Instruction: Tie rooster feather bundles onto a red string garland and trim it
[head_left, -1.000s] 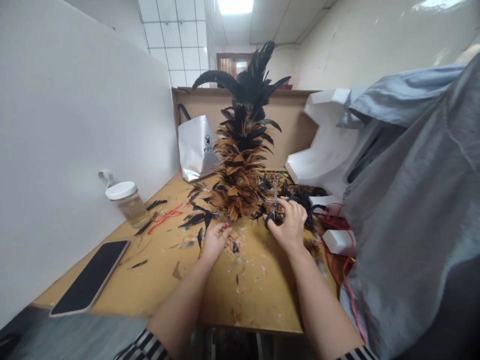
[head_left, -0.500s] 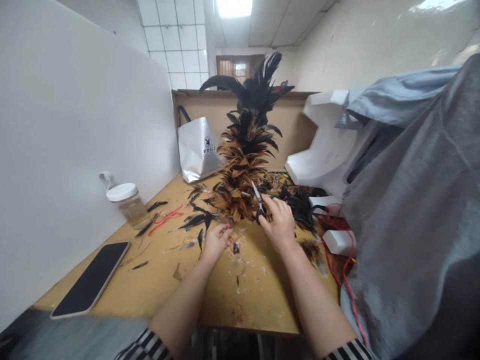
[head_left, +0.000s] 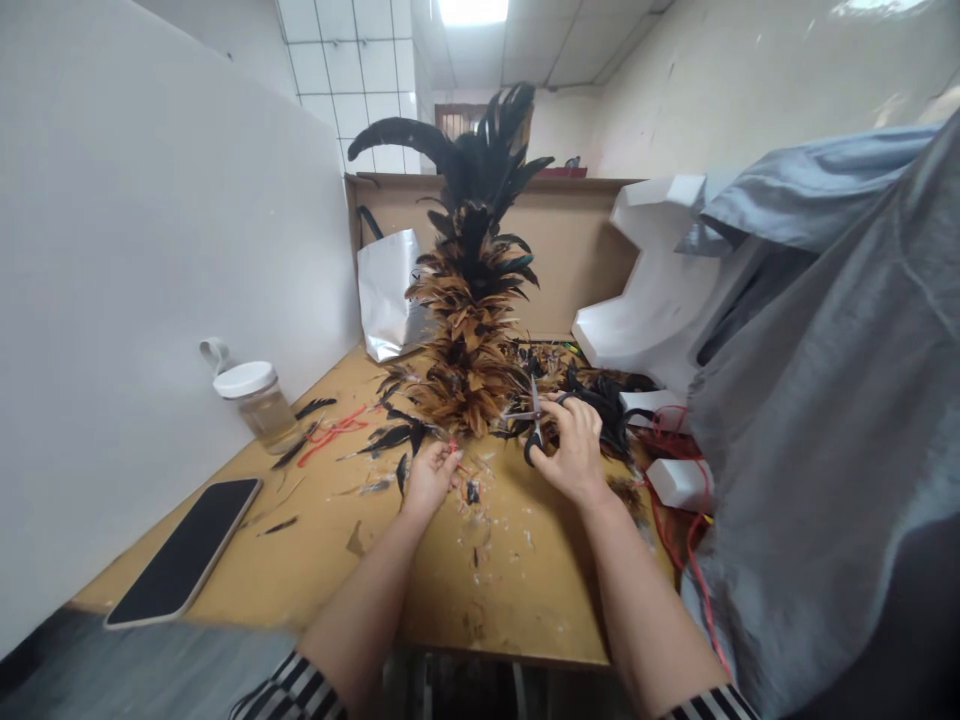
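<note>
A tall feather plume (head_left: 469, 315) rises from the middle of the table, black at the top and brown lower down. Just below its bottom end, my left hand (head_left: 433, 477) pinches a bit of red string (head_left: 453, 446); whether it also grips a stem of the plume is hidden. My right hand (head_left: 574, 447) has its fingers in the handles of a pair of scissors (head_left: 535, 415). The scissor blades are spread apart and point away from me, right of the plume's lowest feathers. Loose black feathers (head_left: 394, 437) lie left of the plume.
A phone (head_left: 187, 550) and a lidded jar (head_left: 259, 408) are at the left. Behind stands a silver bag (head_left: 386, 300). At the right are piled black feathers (head_left: 607, 410), white foam (head_left: 637, 300), red cord (head_left: 694, 560) and grey cloth (head_left: 825, 400). Scraps litter the table (head_left: 525, 600).
The plume has swung to the left and its top leans further that way. My right hand has shifted slightly right with the scissors, whose blades have spread apart.
</note>
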